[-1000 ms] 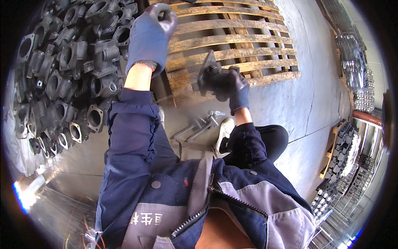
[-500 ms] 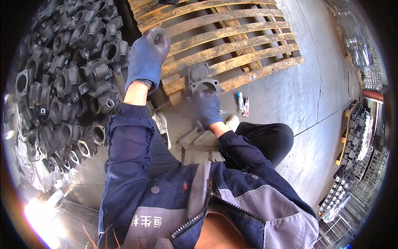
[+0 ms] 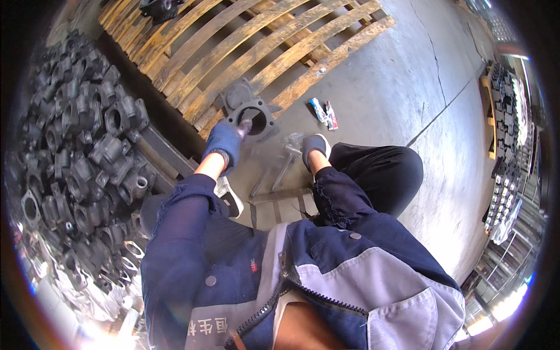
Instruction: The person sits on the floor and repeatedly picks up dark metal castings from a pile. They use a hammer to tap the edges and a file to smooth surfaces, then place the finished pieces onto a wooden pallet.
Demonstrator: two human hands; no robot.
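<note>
Concrete floor (image 3: 396, 105), left hand (image 3: 224, 143) on casting (image 3: 252, 116) at pallet (image 3: 245, 46) edge.

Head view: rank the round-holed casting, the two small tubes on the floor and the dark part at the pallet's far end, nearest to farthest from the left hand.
1. Round-holed casting: touching the left hand, at the pallet's near edge.
2. Two small tubes: on the concrete, to the right.
3. Dark part: far end of the wooden pallet, top of view.

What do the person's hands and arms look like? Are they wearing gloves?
Yes. The left hand and the right hand both wear blue knit gloves. The arms are covered by dark navy jacket sleeves of crinkly cloth, and the jacket has grey panels, snap buttons and a zip.
</note>
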